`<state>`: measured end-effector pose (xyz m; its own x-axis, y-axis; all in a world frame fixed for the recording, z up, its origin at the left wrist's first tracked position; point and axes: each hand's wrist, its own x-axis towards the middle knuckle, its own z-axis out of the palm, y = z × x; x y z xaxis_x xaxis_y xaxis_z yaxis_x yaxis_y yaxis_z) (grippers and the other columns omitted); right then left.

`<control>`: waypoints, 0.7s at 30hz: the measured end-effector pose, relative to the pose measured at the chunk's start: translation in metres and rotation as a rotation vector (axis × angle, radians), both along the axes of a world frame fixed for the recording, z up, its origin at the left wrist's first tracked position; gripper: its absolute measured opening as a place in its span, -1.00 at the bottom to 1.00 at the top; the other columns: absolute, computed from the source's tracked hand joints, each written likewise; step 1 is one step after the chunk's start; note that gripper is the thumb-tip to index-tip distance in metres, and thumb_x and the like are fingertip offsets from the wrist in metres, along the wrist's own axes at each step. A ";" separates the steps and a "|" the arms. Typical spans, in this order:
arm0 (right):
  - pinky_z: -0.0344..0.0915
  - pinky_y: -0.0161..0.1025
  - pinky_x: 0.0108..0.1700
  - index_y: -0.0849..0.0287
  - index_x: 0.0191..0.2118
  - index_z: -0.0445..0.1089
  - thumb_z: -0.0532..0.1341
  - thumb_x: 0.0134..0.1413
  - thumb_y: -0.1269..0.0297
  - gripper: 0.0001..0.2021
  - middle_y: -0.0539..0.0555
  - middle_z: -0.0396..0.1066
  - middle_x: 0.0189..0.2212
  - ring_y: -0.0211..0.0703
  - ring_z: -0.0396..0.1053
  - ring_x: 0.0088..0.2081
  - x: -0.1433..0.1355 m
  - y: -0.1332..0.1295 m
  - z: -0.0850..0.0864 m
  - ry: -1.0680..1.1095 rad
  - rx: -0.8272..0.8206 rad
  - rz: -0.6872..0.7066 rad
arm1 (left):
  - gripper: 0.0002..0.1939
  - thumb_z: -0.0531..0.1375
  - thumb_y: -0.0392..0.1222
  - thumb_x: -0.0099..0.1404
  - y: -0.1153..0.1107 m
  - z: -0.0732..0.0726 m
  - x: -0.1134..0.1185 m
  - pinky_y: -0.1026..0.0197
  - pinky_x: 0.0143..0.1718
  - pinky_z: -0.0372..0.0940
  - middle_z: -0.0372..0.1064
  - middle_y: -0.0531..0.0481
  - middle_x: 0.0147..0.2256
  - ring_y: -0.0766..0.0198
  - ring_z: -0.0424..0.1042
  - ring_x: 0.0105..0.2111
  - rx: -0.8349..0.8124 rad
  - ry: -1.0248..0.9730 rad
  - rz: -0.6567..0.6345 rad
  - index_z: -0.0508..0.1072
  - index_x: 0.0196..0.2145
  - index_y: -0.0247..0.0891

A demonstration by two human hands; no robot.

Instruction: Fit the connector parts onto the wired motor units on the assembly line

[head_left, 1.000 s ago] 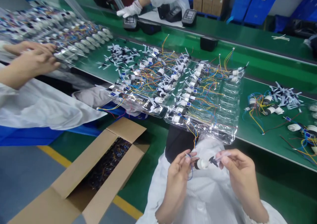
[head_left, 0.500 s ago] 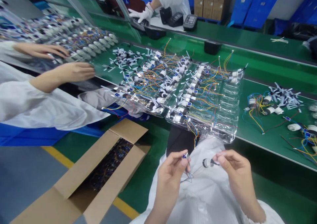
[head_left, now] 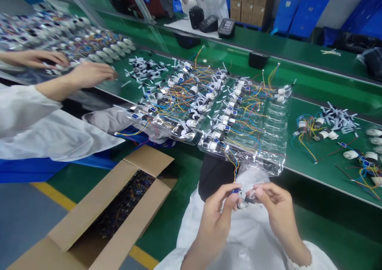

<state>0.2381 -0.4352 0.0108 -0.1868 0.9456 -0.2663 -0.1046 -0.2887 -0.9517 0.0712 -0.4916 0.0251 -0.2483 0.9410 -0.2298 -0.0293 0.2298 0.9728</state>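
Open green strip on the workbench [head_left: 320,178] along its front edge, right of the right tray [head_left: 274,122]. Narrow way back between that tray and the loose wired parts [head_left: 313,128]. Tray overhangs the front edge, wires [head_left: 236,166] dangling there. Upright wires [head_left: 272,74] block its far right corner. Left tray [head_left: 171,124] crowded; co-worker's hands [head_left: 92,74] near the left end.

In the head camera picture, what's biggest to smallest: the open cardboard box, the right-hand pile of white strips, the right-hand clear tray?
1. Open cardboard box
2. Right-hand clear tray
3. Right-hand pile of white strips
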 end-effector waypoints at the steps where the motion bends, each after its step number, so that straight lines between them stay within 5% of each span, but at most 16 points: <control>1: 0.59 -0.21 -0.31 0.11 -0.30 0.66 0.48 0.10 0.05 -0.77 0.14 0.66 -0.44 -0.03 0.64 -0.41 -0.001 0.000 0.000 -0.010 0.017 0.005 | -0.66 0.20 0.06 0.48 0.000 -0.001 -0.001 0.25 -0.32 0.37 0.50 0.00 -0.43 0.23 0.47 -0.40 0.000 -0.005 -0.001 0.62 -0.05 -0.23; 9: 0.49 -0.20 -0.29 0.04 -0.19 0.70 0.32 0.32 0.22 -0.84 0.08 0.58 -0.43 -0.10 0.54 -0.38 -0.007 -0.004 0.008 -0.225 0.395 0.181 | -0.85 0.32 -0.17 0.40 0.005 -0.005 -0.005 0.22 -0.19 0.41 0.55 -0.08 -0.19 0.15 0.54 -0.19 0.175 -0.015 0.033 0.70 -0.13 -0.10; 21: 0.42 -0.26 -0.34 0.07 -0.19 0.64 0.36 0.27 0.37 -0.91 0.01 0.59 -0.42 -0.17 0.51 -0.41 -0.014 -0.006 0.008 -0.315 0.507 0.177 | -0.85 0.35 -0.27 0.37 0.001 -0.011 -0.002 0.27 -0.21 0.44 0.56 -0.04 -0.24 0.21 0.56 -0.24 0.188 -0.076 0.087 0.71 -0.16 -0.07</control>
<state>0.2239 -0.4408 0.0189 -0.3381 0.9307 0.1397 0.2114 0.2197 -0.9524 0.0690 -0.4908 0.0139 -0.3189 0.9450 -0.0733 -0.1161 0.0378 0.9925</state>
